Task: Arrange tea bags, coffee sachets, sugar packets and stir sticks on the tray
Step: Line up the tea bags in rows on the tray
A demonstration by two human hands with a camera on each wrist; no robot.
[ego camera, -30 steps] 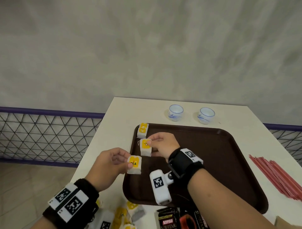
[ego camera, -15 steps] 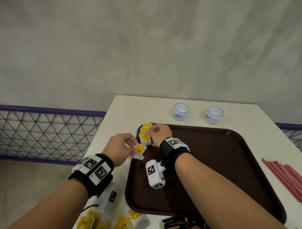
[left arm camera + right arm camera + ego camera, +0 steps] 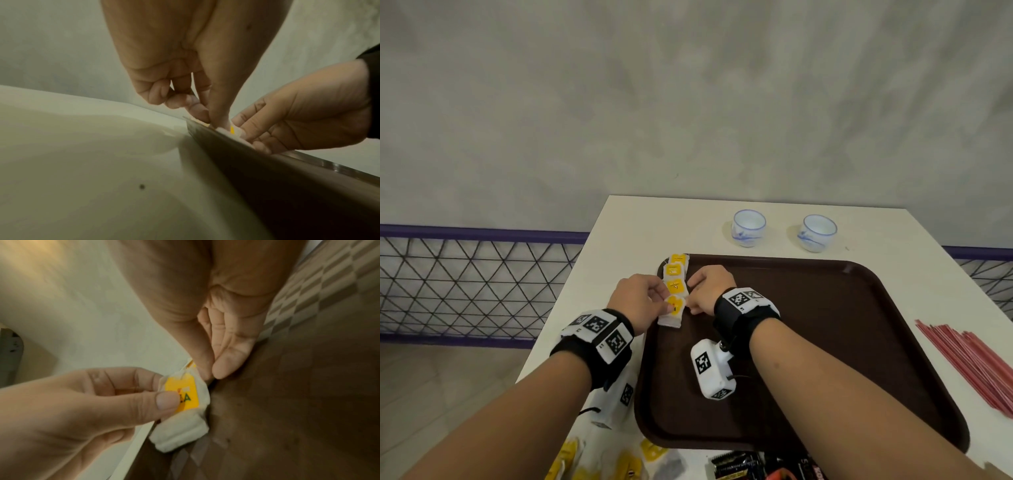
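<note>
A dark brown tray (image 3: pixel 825 342) lies on the white table. Three yellow-tagged tea bags (image 3: pixel 675 274) lie in a column along its far-left edge. My left hand (image 3: pixel 662 301) pinches a fourth tea bag (image 3: pixel 673 311) by its yellow tag at the near end of that column; the right wrist view shows the thumb on the tag (image 3: pixel 180 395). My right hand (image 3: pixel 693 301) holds nothing, and its straight fingers (image 3: pixel 222 368) touch the column's right side. Red stir sticks (image 3: pixel 969 363) lie right of the tray. Dark coffee sachets (image 3: pixel 739 467) sit below its near edge.
Two small white-and-blue cups (image 3: pixel 748 228) (image 3: pixel 817 233) stand behind the tray. Loose tea bags (image 3: pixel 626 462) lie on the table at the near left. The table's left edge drops to a tiled floor beside a wire fence (image 3: pixel 476 284).
Both hands moved to the tray's far-left corner. My right hand laid its tea bag in the column and let go. My left hand brought its tea bag down to the column's near end.
</note>
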